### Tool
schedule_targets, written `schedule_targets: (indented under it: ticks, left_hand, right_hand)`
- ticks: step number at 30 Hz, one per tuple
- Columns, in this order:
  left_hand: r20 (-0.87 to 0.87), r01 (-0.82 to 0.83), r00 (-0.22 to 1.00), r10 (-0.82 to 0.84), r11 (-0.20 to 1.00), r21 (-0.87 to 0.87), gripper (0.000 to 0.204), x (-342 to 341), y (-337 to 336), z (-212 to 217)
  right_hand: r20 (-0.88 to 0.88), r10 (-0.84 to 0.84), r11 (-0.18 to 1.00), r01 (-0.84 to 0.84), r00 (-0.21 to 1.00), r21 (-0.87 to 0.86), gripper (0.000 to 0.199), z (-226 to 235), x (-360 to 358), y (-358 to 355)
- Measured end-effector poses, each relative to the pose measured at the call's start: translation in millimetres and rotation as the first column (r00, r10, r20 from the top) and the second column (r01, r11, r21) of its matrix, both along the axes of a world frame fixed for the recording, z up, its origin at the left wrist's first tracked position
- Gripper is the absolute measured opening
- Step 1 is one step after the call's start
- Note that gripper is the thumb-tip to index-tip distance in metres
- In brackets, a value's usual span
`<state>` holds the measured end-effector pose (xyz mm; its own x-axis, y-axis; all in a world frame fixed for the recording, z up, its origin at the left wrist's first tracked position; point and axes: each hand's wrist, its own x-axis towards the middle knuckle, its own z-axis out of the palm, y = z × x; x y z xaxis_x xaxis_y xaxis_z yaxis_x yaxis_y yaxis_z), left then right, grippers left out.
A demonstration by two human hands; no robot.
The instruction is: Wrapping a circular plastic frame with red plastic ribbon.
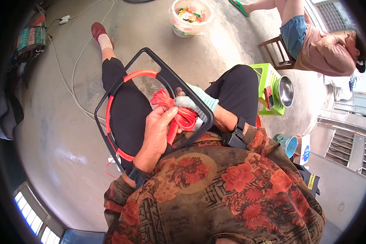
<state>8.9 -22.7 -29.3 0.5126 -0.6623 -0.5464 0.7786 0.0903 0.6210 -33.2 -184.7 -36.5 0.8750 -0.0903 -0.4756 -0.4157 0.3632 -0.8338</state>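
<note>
A black frame with rounded corners and a ring inside it rests across my lap. Orange-red cord is wound around parts of that ring, with bare black stretches between. My left hand, ungloved, pinches a looped bundle of orange-red cord at its gathered middle. On my right hand is a pale green and grey glove. Its fingers close on the same bundle from the other side, inside the frame. The bundle's frayed-looking end fans out above my fingers. Part of the lower frame is hidden behind my hands.
A pale bucket with colourful scraps stands ahead. To the right are a green plastic stool, a metal bowl and a blue bucket. Another person sits at the upper right. White cable runs over the floor at left.
</note>
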Motion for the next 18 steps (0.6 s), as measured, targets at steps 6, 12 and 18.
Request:
schedule_targets:
  ticks: [6,12,18]
  left_hand:
    - [-0.215,0.001,0.977,-0.011,0.999,-0.045,0.028,2,-4,-3]
    - [-0.261,-0.024,0.965,0.007,0.998,-0.062,0.029,0,0,-6]
    - [-0.315,-0.006,0.949,-0.020,0.997,-0.081,0.035,3,8,-10]
  right_hand:
    - [-0.052,0.080,0.603,-0.007,0.995,0.798,0.022,-54,-20,-26]
    - [-0.265,-0.181,0.809,0.296,0.947,0.508,0.020,-8,-27,-3]
    - [-0.244,-0.461,0.793,0.519,0.853,0.318,0.022,-51,13,-45]
